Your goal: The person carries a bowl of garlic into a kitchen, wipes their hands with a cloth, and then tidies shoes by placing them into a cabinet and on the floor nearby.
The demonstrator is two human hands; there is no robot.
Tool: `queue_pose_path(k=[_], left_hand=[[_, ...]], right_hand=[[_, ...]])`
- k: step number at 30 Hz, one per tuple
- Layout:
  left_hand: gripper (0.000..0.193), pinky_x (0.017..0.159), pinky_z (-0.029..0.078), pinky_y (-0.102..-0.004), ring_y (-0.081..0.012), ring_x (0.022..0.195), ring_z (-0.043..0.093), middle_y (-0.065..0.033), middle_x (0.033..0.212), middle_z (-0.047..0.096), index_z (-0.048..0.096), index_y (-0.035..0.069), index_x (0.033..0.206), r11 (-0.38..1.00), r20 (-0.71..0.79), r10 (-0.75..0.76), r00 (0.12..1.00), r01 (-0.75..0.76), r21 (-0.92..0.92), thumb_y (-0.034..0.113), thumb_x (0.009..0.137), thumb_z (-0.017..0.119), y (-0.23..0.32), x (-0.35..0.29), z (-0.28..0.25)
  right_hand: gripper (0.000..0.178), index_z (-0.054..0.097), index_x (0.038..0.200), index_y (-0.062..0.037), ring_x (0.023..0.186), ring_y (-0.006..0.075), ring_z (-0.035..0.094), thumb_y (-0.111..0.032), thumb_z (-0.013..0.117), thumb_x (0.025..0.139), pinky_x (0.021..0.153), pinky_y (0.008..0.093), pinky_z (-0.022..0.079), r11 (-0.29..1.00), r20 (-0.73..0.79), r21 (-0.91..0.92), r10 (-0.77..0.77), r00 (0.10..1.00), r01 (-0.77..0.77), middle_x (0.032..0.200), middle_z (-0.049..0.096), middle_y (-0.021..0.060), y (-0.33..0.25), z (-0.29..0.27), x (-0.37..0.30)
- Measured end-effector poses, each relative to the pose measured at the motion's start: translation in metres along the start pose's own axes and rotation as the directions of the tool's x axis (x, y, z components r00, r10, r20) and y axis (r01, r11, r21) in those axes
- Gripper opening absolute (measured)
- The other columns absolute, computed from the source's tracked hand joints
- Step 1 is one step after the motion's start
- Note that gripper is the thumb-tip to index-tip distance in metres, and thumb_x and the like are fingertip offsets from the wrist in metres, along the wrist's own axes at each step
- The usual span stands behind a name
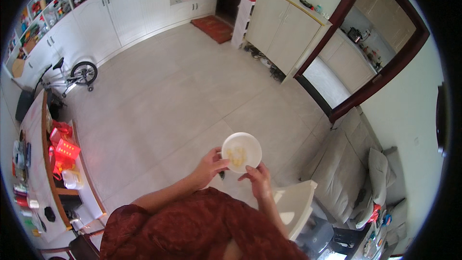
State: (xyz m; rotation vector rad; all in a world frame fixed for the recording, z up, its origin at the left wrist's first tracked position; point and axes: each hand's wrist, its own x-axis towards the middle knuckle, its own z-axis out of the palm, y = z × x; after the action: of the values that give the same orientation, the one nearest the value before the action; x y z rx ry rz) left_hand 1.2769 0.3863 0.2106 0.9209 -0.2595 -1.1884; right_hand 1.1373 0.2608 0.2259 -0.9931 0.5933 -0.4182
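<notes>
Left hand [210,166] and right hand [259,179] pinch a white bowl [244,141] by its edge. Tiled floor [173,91] stretches wide ahead.

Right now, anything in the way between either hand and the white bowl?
Nothing visible. The left hand holds the white bowl at its left side; the right hand holds it at the lower right, thumb at the rim.

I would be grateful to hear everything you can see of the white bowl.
The white bowl is round and smooth, perhaps plastic or ceramic. Its open top faces the camera, showing pale yellow pieces too small to identify. It is held above the tiled floor, the left hand at its left rim, the right hand at its lower right.
</notes>
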Motion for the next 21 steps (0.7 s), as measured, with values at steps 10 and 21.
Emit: queue_pose_path(k=[10,21], left_hand=[[0.051,0.093,0.042,-0.0385,-0.0241,0.109,0.051,-0.0153,0.117,0.050,0.033,-0.004,0.127,0.999,0.068,-0.030,0.997,0.032,-0.038,0.013,0.085,0.058,0.040,0.177,0.057],[0.050,0.092,0.043,-0.0369,-0.0216,0.108,0.051,-0.0134,0.117,0.051,0.036,-0.003,0.126,0.987,0.275,-0.137,0.952,0.156,-0.048,0.016,0.086,0.058,0.071,0.394,0.085]], right_hand=[[0.039,0.052,0.111,0.0066,0.086,0.0206,0.058,-0.014,0.061,0.079,0.061,0.0336,0.052,0.995,-0.064,-0.045,-0.088,0.994,0.085,0.099,0.060,0.0120,-0.079,-0.074,0.137],[0.039,0.052,0.111,0.0059,0.088,0.0203,0.058,-0.014,0.065,0.079,0.059,0.0315,0.052,0.993,-0.274,0.007,-0.112,0.955,0.118,0.100,0.060,0.0130,-0.138,-0.146,0.284]])
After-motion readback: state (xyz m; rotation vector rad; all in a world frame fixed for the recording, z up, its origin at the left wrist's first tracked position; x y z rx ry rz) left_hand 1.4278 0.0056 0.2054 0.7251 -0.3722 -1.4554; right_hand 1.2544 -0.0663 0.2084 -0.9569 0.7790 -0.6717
